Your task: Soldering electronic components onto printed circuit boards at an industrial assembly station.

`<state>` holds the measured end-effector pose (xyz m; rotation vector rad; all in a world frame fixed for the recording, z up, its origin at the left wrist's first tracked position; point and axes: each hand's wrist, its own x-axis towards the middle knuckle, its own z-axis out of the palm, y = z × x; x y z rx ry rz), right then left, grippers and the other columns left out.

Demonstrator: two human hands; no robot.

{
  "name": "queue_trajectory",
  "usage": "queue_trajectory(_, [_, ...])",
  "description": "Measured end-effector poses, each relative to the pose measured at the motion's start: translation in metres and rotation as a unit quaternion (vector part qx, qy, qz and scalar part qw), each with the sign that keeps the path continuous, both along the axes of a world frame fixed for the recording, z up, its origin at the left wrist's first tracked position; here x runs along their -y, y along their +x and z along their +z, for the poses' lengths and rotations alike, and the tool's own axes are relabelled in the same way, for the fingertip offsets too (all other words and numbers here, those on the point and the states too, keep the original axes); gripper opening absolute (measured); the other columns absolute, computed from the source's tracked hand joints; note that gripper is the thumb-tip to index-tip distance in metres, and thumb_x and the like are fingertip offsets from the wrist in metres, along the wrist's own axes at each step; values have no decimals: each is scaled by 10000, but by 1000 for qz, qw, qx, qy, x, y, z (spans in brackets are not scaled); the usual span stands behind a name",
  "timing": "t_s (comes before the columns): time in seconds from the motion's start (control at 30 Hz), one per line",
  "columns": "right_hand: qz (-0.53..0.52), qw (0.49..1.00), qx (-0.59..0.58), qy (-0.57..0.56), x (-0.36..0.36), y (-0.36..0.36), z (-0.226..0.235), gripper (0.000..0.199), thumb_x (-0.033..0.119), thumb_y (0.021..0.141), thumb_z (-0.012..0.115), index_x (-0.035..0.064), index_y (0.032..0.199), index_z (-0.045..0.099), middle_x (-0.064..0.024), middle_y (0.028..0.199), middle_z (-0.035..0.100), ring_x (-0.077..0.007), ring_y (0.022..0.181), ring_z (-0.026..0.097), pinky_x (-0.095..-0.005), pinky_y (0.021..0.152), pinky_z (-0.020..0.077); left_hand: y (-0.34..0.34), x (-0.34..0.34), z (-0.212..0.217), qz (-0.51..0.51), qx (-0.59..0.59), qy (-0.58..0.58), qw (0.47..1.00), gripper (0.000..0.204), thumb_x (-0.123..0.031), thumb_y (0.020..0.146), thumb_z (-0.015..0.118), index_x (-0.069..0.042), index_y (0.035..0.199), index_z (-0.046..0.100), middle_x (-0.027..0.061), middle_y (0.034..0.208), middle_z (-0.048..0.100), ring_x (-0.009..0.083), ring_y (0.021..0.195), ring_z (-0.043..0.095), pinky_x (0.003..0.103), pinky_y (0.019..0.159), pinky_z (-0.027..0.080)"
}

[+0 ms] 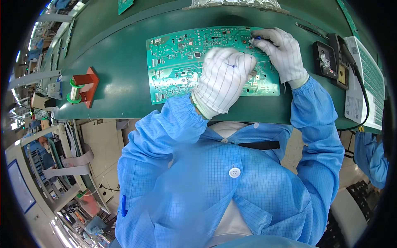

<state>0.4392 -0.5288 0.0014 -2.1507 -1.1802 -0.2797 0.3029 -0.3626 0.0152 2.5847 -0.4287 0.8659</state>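
I am working on the flat green rectangular printed circuit board (178, 62), lying on the dark green tabletop (111, 78). My gloved left hand (223, 78) is resting curled on its middle; my gloved right hand (281, 51) is pinching a small blue-tipped tool (257, 38) at its upper right edge. I judge the board light, stiff and fragile: best held by its bare edges. My left hand is hiding the centre; whether it is gripping anything, I cannot tell.

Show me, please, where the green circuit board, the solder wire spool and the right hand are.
green circuit board (173, 62), head view, bare left part of the board.
solder wire spool (75, 89), head view, wound wire between the flanges.
right hand (281, 51), head view, back of the glove.
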Motion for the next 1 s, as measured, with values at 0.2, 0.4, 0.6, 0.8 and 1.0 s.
queue_trajectory(0.2, [15, 995, 93, 17, -4, 2, -9, 218, 232, 868, 689, 93, 1036, 704, -81, 943, 690, -276, 877, 655, -371, 762, 518, 1, -8, 5, 30, -69, -44, 996, 313, -269, 717, 828, -102, 894, 631, 70, 847, 642, 275, 934, 620, 466, 932, 427])
queue_trajectory(0.4, [31, 996, 83, 33, -4, 5, -10, 225, 250, 869, 692, 110, 1044, 706, -75, 973, 706, -280, 892, 659, -373, 788, 522, -5, -12, 11, 43, -134, -106, 984, 238, -167, 773, 778, -99, 941, 623, 67, 850, 650, 294, 905, 625, 430, 920, 430])
queue_trajectory(0.6, [27, 991, 132, 20, -3, 6, -15, 229, 244, 875, 690, 118, 1065, 708, -71, 982, 710, -271, 886, 664, -360, 794, 531, 0, -15, 12, 5, -104, -30, 994, 227, -66, 769, 732, -97, 959, 612, 89, 847, 648, 311, 898, 627, 445, 921, 434])
queue_trajectory(0.8, [26, 991, 94, 91, -18, 5, -13, 221, 341, 844, 677, 138, 919, 722, -104, 879, 624, -305, 890, 594, -420, 767, 485, 0, -6, 18, -40, -146, -30, 988, 263, -45, 749, 743, -95, 957, 590, 79, 862, 656, 298, 877, 643, 435, 898, 460])
queue_trajectory(1.0, [-43, 995, 87, -29, -12, -8, 4, 224, 344, 831, 684, 135, 901, 721, -103, 862, 619, -304, 877, 590, -427, 784, 473, 0, 1, 9, -67, -123, -30, 990, 291, -33, 746, 770, -119, 1008, 678, 49, 857, 678, 270, 879, 640, 376, 815, 501])
